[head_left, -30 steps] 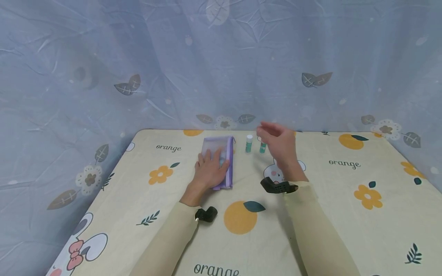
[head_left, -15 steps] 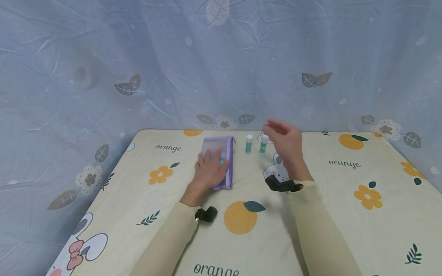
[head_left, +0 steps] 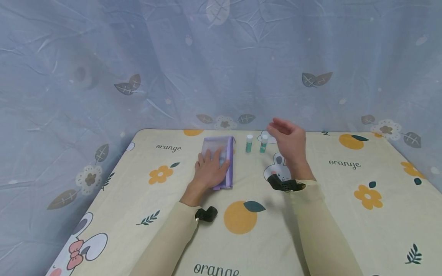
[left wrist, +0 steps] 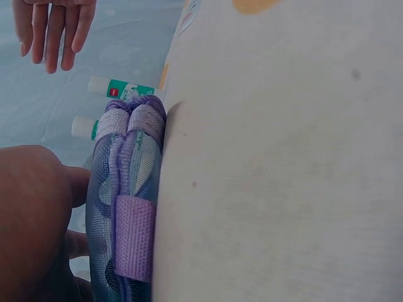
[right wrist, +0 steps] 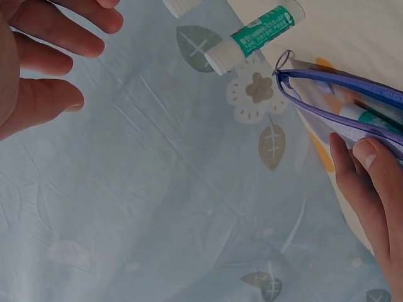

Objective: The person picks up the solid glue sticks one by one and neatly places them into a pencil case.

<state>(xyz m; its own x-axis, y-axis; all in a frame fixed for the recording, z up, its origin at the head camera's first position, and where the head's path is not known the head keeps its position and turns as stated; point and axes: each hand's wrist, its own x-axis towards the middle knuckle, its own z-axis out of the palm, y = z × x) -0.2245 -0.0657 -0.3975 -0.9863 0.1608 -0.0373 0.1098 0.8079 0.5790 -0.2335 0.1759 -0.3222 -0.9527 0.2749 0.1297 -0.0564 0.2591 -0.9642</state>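
Your left hand (head_left: 210, 171): spread on the pouch (head_left: 225, 150)
Your right hand (head_left: 290, 142): loosely spread beside two upright tubes (head_left: 263, 145)

The left hand (head_left: 210, 170) lies palm down, fingers spread; the right hand (head_left: 289, 142), raised to its right, has loosely bent fingers.

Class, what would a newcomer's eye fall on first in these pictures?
Probably the purple-edged pouch lying on the orange-patterned tablecloth, with the left hand resting on it. Just to its right, two white-capped green tubes stand upright. The right hand hovers beside them, holding nothing.
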